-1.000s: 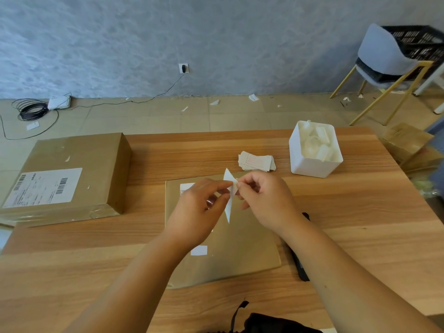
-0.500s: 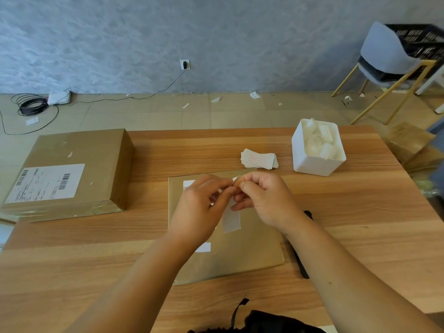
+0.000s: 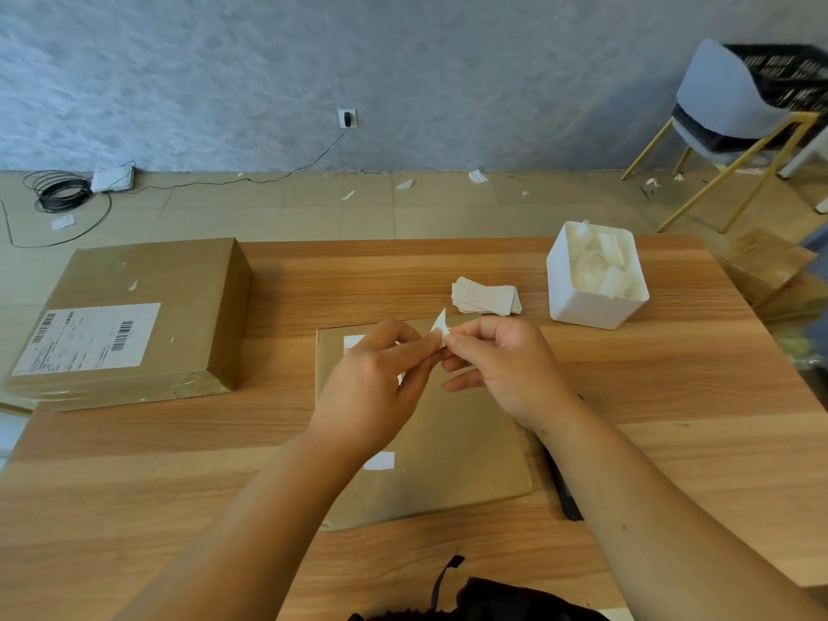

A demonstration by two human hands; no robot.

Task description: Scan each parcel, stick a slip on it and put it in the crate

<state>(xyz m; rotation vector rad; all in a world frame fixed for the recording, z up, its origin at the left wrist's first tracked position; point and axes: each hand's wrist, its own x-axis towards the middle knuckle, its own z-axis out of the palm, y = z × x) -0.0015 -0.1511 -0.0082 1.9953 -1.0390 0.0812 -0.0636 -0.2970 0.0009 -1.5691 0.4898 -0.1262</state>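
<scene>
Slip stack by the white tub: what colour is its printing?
Red on off-white; the slip stack shows best in the head view.

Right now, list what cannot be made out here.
All head view.
Small white paper slip: mostly hidden by left hand and right hand fingers.
Black device: mostly covered by the right forearm.
Black plastic crate: behind the grey chair, cut by the edge.
Label on the large brown cardboard box: print too small.

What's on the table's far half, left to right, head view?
Order: big box → slip stack → white bin. Skipped the flat parcel: its span overlaps the stack's.
</scene>
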